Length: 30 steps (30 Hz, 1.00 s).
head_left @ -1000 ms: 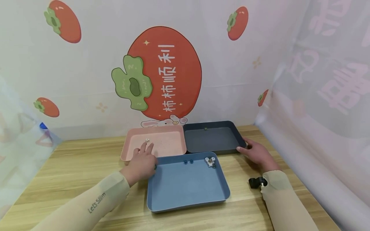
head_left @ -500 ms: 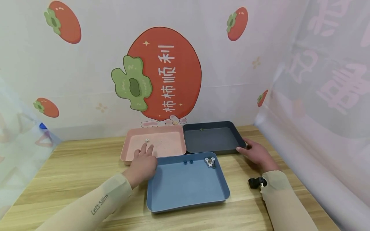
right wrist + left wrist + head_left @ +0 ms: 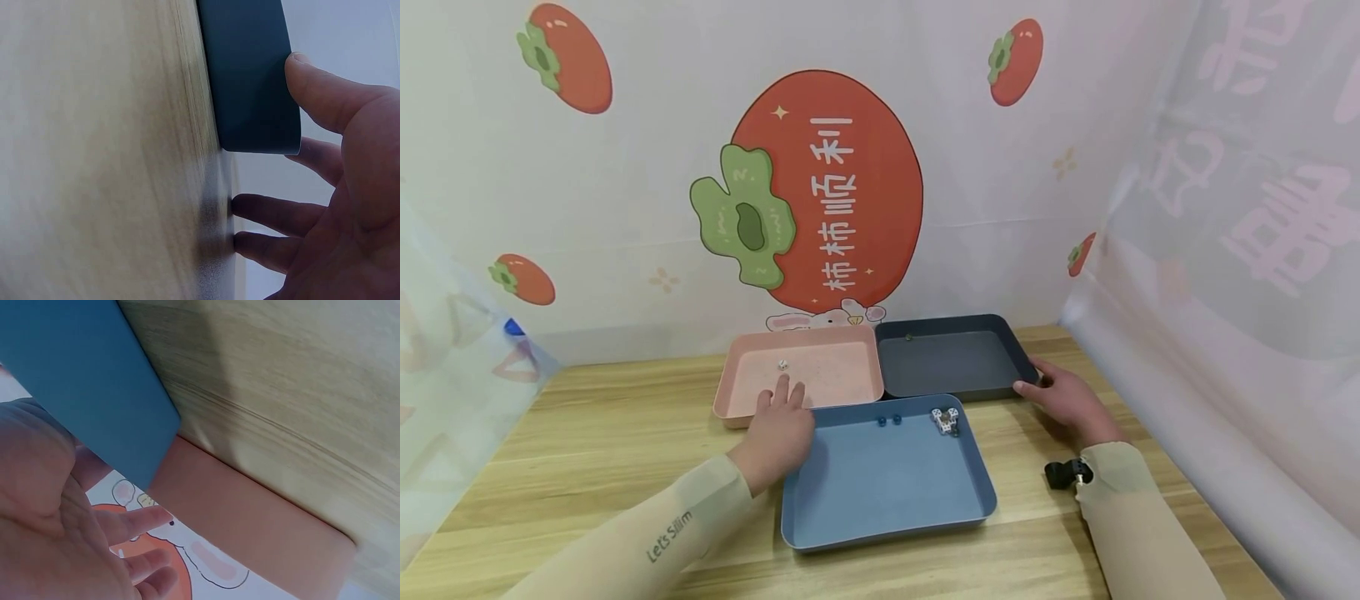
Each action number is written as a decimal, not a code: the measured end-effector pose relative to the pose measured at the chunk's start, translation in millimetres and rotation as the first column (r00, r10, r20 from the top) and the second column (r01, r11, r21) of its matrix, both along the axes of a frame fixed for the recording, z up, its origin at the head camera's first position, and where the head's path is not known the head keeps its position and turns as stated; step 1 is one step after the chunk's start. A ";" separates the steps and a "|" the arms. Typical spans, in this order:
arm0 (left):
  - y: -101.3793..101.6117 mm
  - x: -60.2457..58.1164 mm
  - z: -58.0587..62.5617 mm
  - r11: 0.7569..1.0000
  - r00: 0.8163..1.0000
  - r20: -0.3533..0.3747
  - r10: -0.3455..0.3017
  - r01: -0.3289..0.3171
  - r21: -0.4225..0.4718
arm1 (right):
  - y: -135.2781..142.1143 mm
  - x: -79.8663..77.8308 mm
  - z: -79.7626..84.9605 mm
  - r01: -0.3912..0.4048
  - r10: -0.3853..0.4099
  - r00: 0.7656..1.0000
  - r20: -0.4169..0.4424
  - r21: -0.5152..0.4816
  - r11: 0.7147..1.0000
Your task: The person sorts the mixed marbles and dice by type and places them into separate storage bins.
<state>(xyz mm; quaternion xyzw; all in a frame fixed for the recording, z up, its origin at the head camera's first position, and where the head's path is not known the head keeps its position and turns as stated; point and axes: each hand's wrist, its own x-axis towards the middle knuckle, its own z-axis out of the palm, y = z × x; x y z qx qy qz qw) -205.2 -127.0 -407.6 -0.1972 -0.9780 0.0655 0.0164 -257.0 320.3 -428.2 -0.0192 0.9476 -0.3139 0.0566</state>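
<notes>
My left hand (image 3: 778,433) lies over the back-left corner of the blue tray (image 3: 891,492), its visible fingers extended over the front rim of the pink tray (image 3: 831,383). In the left wrist view, the blue tray's wall hides its thumb and part of a finger. A small white die (image 3: 782,365) rests in the pink tray just beyond the fingertips. My right hand (image 3: 1067,402) grips the front-right corner of the dark grey tray (image 3: 958,362) between thumb and index finger. Inside that tray is a small green ball (image 3: 908,337).
Two small blue balls (image 3: 889,421) lie along the blue tray's back wall. Several white dice (image 3: 945,420) cluster in its back-right corner. A black wrist device (image 3: 1063,474) sits by the right sleeve. A printed cloth (image 3: 970,208) hangs behind the wooden table (image 3: 610,433).
My left hand has shifted slightly right, covering the blue tray's back-left corner more. The green ball has rolled left inside the dark grey tray. My right hand keeps its place.
</notes>
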 end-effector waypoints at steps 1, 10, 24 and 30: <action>0.7 1.0 -0.7 1.000 1.000 -0.008 -0.002 0.002 -0.005 | -0.1 0.0 0.2 -0.001 0.001 1.000 0.000 0.001 1.000; 5.0 7.2 1.8 1.000 0.999 -0.032 -0.021 0.021 -0.014 | 0.2 0.6 1.1 -0.010 0.010 1.000 -0.007 0.017 1.000; 12.5 4.6 10.1 0.998 0.993 0.115 -0.040 0.034 0.052 | 2.0 -1.5 -1.6 -0.010 0.010 1.000 -0.007 0.017 1.000; 18.8 5.1 21.4 0.973 0.973 0.191 -0.131 0.089 0.211 | 2.0 -1.9 -1.4 -0.011 0.011 1.000 -0.002 0.019 1.000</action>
